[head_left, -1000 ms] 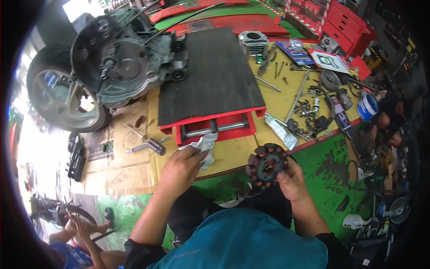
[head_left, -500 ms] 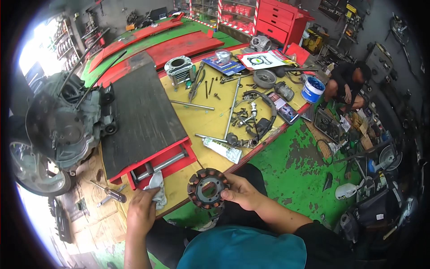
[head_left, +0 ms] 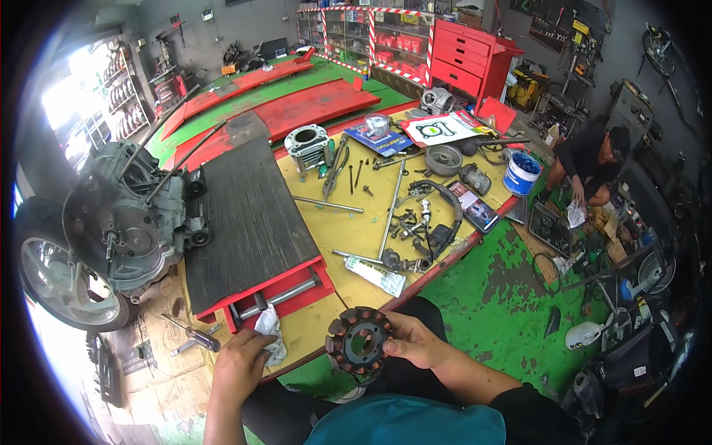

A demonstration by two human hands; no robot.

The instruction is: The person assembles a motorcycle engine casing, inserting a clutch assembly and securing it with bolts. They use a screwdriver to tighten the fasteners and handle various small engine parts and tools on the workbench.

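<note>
My right hand (head_left: 415, 340) grips a stator (head_left: 360, 343), a round ring of copper-wound coils with a dark, pierced metal centre. It is held upright by its right rim, in front of the bench edge above my lap. My left hand (head_left: 239, 365) is closed at the lower left edge of a crumpled white rag (head_left: 272, 334), its fingertips partly hidden. The rag lies against the end of a red metal frame with a black ribbed top (head_left: 248, 222). Left of this hand, a screwdriver (head_left: 199, 338) rests on cardboard.
On the yellow bench top (head_left: 326, 236) are a white tube (head_left: 374, 276), a cylinder block (head_left: 308, 147), a phone (head_left: 475, 206), a blue-and-white tub (head_left: 522, 173) and scattered bolts. An engine (head_left: 130, 222) stands at left. A person (head_left: 589, 159) squats at right among parts.
The view has tilted up, so the bench sits lower in the picture. The stator has turned slightly in my right hand. The squatting person now has a pale crumpled thing in hand.
</note>
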